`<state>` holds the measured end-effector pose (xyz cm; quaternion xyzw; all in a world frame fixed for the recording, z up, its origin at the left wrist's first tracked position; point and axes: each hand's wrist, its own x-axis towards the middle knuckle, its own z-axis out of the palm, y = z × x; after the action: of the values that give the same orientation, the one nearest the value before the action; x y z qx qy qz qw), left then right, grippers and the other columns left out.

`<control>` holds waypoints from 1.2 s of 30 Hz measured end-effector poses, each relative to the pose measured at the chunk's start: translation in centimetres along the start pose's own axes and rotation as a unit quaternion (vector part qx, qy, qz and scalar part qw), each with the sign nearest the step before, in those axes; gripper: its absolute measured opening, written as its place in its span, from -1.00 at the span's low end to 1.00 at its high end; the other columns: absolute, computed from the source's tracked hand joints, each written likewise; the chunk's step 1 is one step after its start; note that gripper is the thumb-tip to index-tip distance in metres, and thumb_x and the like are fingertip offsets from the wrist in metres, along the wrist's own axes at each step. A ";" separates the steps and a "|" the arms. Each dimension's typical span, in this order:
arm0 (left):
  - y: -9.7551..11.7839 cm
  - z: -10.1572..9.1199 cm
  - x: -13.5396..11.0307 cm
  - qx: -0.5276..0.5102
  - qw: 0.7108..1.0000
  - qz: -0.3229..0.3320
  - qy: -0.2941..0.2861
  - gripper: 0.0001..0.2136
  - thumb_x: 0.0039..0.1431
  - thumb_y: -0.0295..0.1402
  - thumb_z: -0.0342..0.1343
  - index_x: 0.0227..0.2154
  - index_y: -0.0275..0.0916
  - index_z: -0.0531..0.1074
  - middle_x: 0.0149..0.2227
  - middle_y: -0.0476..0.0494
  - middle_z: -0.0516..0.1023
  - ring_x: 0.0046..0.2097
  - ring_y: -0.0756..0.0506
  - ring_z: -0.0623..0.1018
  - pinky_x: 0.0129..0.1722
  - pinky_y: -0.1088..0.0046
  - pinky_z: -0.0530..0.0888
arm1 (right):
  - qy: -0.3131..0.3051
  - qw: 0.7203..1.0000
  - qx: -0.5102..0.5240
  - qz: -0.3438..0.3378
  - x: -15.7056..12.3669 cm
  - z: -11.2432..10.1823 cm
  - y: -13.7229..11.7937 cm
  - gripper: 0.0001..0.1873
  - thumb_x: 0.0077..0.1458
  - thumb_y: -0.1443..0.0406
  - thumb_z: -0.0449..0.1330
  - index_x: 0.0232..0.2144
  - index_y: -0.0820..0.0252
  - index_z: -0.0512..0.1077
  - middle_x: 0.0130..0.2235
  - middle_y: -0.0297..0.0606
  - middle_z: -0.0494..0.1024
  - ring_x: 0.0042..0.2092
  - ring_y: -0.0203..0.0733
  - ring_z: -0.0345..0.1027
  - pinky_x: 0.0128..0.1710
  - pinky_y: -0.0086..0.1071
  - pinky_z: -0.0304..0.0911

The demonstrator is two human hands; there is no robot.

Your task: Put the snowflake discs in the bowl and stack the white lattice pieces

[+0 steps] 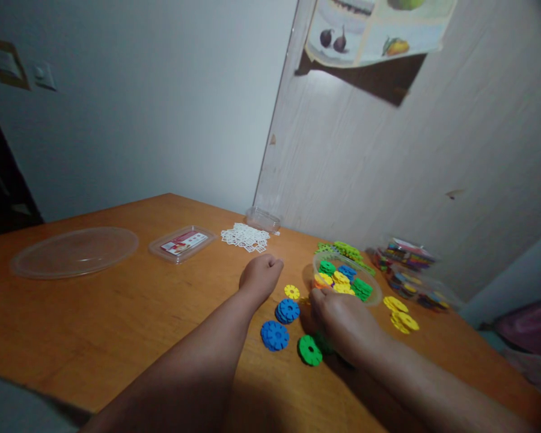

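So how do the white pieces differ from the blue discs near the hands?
The white pieces are small open squares; the blue discs are larger, round and notched. The white pieces sit in one loose heap farther off; the blue discs lie in two spots close by the left hand and the right hand. Both are flat pieces resting on the wooden table.

Blue, grn, yel discs point(275, 335) flat
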<state>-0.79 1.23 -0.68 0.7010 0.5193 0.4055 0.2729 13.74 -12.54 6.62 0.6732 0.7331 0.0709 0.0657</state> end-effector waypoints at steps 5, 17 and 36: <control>-0.2 0.2 0.0 0.003 1.000 0.005 0.004 -0.63 0.18 -0.09 -0.04 -0.62 -0.22 0.29 -0.59 0.03 0.30 -0.48 0.00 0.32 -0.50 0.43 0.03 | 0.127 0.987 0.092 -0.028 -0.7 -2.2 2.6 -0.74 0.25 0.24 -0.02 -0.35 0.16 0.44 -0.36 -0.22 0.55 -0.34 -0.21 0.39 -0.36 -0.41 0.12; -0.1 0.0 0.1 -0.003 1.000 0.000 -0.001 -0.63 0.17 -0.09 -0.03 -0.64 -0.21 0.26 -0.60 0.04 0.27 -0.48 -0.01 0.30 -0.50 0.43 0.02 | 0.036 0.909 0.360 0.204 5.5 -0.5 9.2 -0.78 0.06 0.24 0.09 -0.51 0.24 0.42 -0.60 -0.40 0.30 -0.56 -0.36 0.14 -0.58 -0.47 -0.03; 0.8 -0.5 -0.3 0.019 0.999 0.001 -0.035 -0.64 0.19 -0.11 -0.04 -0.61 -0.21 0.38 -0.55 -0.03 0.44 -0.44 -0.04 0.39 -0.48 0.44 0.11 | -0.023 0.997 0.060 -0.042 2.9 -3.6 0.1 -0.74 0.14 0.34 0.07 -0.25 0.16 0.57 -0.28 -0.13 0.63 -0.26 -0.13 0.48 -0.32 -0.39 0.17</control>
<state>-0.86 0.65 0.13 0.7204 0.5165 0.3707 0.2772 12.92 -9.69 10.17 0.6464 0.7617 0.0085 0.0445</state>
